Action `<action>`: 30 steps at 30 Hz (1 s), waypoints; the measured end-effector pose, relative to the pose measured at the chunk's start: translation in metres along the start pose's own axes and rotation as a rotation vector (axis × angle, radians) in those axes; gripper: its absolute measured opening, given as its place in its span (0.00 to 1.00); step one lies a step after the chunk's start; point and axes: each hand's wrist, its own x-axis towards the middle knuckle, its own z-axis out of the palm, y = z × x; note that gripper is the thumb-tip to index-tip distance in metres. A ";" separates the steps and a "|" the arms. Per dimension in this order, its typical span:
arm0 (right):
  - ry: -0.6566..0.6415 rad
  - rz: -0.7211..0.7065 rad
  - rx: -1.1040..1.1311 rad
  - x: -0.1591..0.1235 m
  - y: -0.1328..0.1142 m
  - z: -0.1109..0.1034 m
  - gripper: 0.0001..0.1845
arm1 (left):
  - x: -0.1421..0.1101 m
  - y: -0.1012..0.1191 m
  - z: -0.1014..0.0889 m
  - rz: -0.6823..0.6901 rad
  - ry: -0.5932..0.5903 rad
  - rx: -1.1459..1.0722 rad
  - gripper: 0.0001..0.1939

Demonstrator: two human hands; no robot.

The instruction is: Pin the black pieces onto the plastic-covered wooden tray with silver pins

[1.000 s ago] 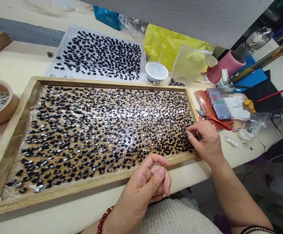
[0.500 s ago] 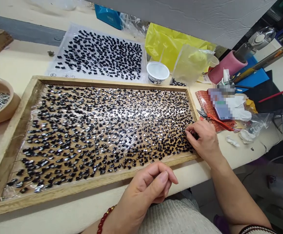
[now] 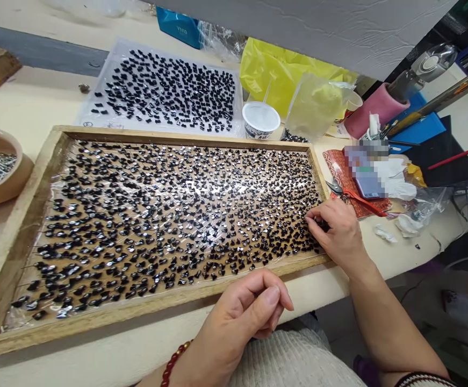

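Pinching together at the tray's right end, near its front corner, the right hand's [image 3: 340, 234] fingertips [image 3: 312, 219] touch one of the small glossy black pieces [image 3: 298, 232] lying on the clear film; whether a piece is lifted I cannot tell. These pieces look light, hard and slippery, best nipped by their sides between thumb and forefinger. Below the wooden tray's [image 3: 16, 236] front edge, the left hand [image 3: 250, 309] hangs curled, thumb pressed to fingers, holding nothing visible.
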 end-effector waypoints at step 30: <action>-0.325 0.190 1.311 -0.036 -0.094 -0.022 0.07 | -0.009 0.000 0.005 0.150 -0.166 0.091 0.21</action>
